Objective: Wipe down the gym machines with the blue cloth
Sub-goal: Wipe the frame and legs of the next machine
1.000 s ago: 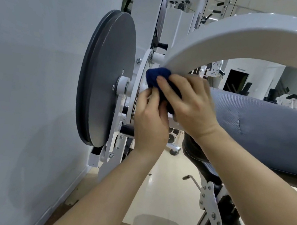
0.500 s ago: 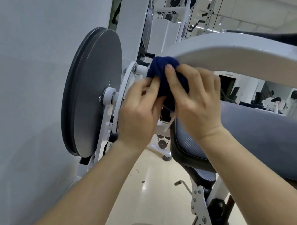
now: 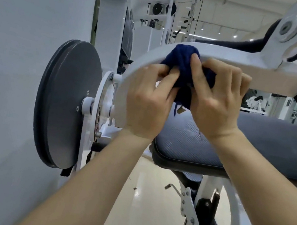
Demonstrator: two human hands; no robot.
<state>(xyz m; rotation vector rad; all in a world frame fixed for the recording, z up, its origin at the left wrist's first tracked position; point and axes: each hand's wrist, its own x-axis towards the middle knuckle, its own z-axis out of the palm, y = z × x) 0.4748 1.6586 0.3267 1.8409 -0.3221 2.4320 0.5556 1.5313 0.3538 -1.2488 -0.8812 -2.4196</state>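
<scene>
The blue cloth point(image 3: 183, 67) is bunched over the curved white arm point(image 3: 235, 57) of the gym machine, just right of where the arm bends down toward its pivot. My left hand point(image 3: 148, 102) grips the cloth's lower left part with curled fingers. My right hand point(image 3: 218, 99) holds the cloth from the right, its index finger and thumb pinching the fabric against the arm. A loose thread hangs below the cloth.
A grey round disc point(image 3: 66, 104) sits on the pivot close to the white wall point(image 3: 17, 54) at left. A grey padded seat point(image 3: 254, 147) lies under the arm. Seat brackets point(image 3: 189, 213) and glossy floor point(image 3: 141, 207) are below; more white machines point(image 3: 168, 9) stand behind.
Both hands have carried the cloth up and to the right along the curved white arm, away from the pivot. My view has shifted downward, showing more of the arm.
</scene>
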